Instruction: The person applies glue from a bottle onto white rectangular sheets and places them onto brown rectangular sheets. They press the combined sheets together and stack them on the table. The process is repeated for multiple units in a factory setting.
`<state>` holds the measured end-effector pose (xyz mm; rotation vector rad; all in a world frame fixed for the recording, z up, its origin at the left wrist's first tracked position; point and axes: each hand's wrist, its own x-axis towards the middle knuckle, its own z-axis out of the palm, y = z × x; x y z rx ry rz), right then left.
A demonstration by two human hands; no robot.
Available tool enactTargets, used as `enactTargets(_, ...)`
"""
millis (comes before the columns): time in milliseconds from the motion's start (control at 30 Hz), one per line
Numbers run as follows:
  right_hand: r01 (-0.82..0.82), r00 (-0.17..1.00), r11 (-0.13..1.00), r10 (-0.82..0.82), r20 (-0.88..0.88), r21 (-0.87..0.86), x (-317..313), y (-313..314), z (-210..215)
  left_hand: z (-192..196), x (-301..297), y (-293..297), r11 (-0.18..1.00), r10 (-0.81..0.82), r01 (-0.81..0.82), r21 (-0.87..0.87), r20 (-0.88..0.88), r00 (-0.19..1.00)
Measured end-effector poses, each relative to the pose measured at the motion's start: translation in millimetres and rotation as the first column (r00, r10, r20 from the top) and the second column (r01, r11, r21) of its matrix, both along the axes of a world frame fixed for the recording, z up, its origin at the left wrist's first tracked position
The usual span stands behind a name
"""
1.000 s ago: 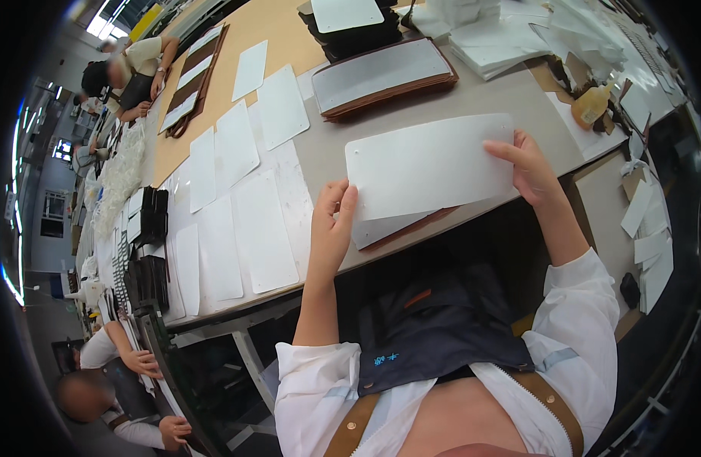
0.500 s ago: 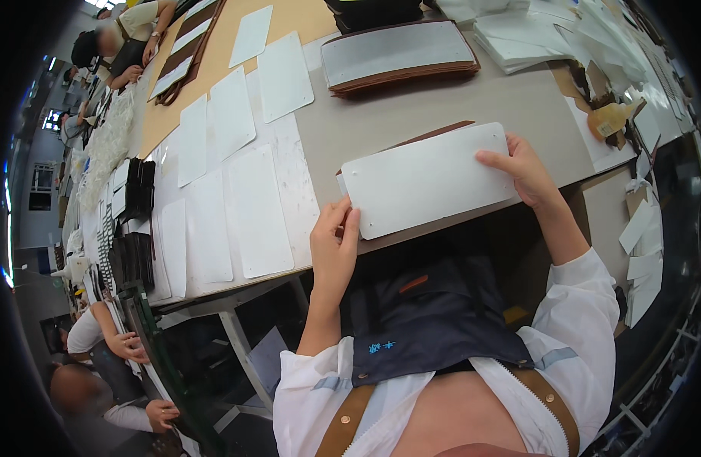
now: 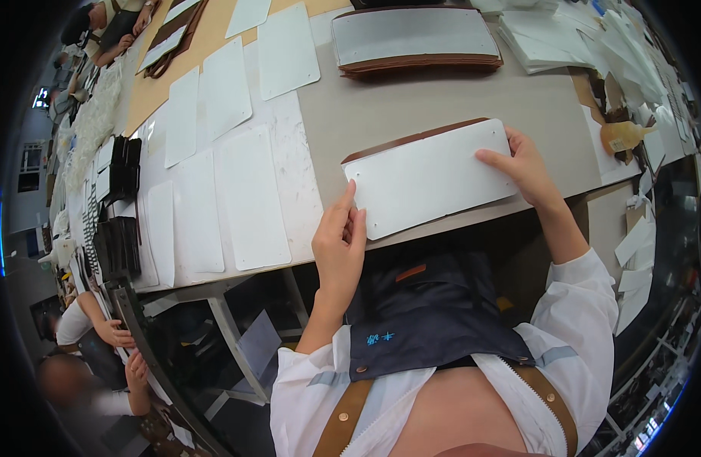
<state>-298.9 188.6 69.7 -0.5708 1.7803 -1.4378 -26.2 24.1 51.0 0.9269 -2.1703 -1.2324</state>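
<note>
**White sheet [image 3: 430, 179] in two bare hands, squared over a brown piece [image 3: 419, 140] at the worktable's near edge**

From where I stand, the sheet's near long side runs along the near edge of the worktable [image 3: 411, 103], and a dark brown strip shows beyond its far long side. Whether the two lie flush I cannot tell.

The right hand [image 3: 527, 169] has the sheet's right end, thumb pressed flat on top, the other fingers mostly hidden behind the edge. The left hand [image 3: 341, 238] is at the left short side, forefinger reaching up by the far corner, thumb close to that finger with a narrow gap; whether they pinch I cannot tell.

Toward the table's far edge sits a stack of brown pieces [image 3: 419, 64] topped by a white sheet. To the left, loose white sheets [image 3: 251, 198] lie spread out, some close to the near edge, with black stacks [image 3: 118, 247] at the left edge. Near the right edge a yellowish bottle [image 3: 623, 138] lies tipped over, and a pile of white sheets [image 3: 544, 42] rests toward the far right corner.
</note>
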Motion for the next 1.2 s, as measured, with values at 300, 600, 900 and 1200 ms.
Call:
enactTargets(300,0.062,0.998,0.998,-0.062,0.011,-0.008,-1,-3,-2,0,-4,-3,1.0,0.0,0.0,0.003,0.016,1.0)
enactTargets(600,0.116,0.967,0.993,-0.118,-0.224,-0.02,0,4,-14,0,-5,-4,0.999,0.013,-0.015,0.044,0.046,0.999)
enactTargets(900,0.141,0.897,0.985,-0.086,-0.434,0.098,4,2,-7,2,-7,-3,0.999,0.013,-0.017,0.051,0.069,0.998)
enactTargets(1200,0.135,0.863,0.985,-0.064,-0.501,0.105,4,2,-8,1,-8,-1,0.999,0.014,-0.017,0.029,0.077,0.997)
